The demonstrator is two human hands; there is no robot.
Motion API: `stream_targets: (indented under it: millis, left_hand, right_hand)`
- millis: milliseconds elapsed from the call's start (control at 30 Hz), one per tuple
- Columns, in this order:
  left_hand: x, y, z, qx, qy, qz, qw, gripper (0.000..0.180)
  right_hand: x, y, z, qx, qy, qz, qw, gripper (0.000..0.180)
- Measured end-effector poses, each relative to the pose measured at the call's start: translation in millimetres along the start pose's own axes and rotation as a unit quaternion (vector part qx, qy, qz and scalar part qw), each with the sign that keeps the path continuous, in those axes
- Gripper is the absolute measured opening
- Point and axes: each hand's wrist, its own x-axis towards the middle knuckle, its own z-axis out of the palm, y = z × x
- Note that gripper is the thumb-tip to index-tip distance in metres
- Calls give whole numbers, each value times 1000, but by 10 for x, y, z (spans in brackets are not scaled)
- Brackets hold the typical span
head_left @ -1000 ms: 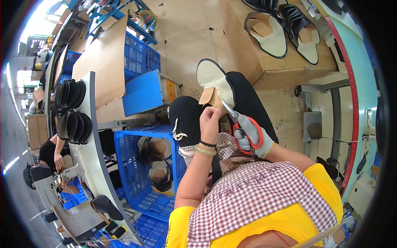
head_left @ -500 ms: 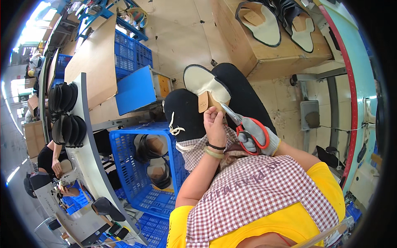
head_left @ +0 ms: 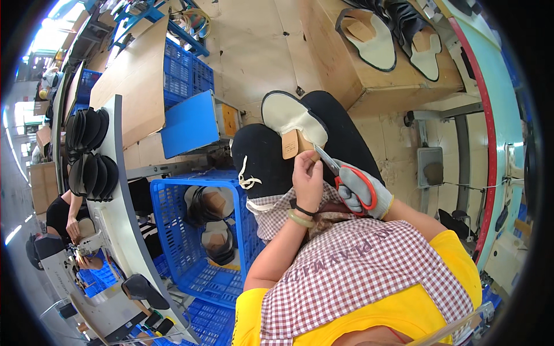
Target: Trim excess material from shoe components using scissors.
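Across my black-clad thighs lies a shoe upper with a cream lining and dark edging, and a tan tag-like piece on it. My left hand is bare and closed, its fingertips pinching the upper's near end. In a grey work glove, my right hand grips scissors with red handles. The blades point up and left to the upper's near right edge, close by the left fingertips. Exactly what lies between the blades is too small to tell.
A blue crate with several shoe uppers stands at my left. Beyond it, dark curved pieces sit by a grey table edge, where another person's hand works at a sewing machine. More uppers lie on a cardboard box.
The left fist has opened out somewhat into a pinch at the upper's near end. Upper, hands and scissors sit slightly farther right in the picture, and the whole view has shifted a little.
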Motion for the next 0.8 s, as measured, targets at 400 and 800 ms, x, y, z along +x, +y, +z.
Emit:
stream_targets:
  millis: [400,800]
  left_hand:
    - [450,276,-88,358,-2,145,923,27]
    - [353,108,-166,1,-99,-110,989,20]
  right_hand:
    - [-7,44,65,-46,46,-19,998,57]
    - [-19,8,110,-38,44,3,998,58]
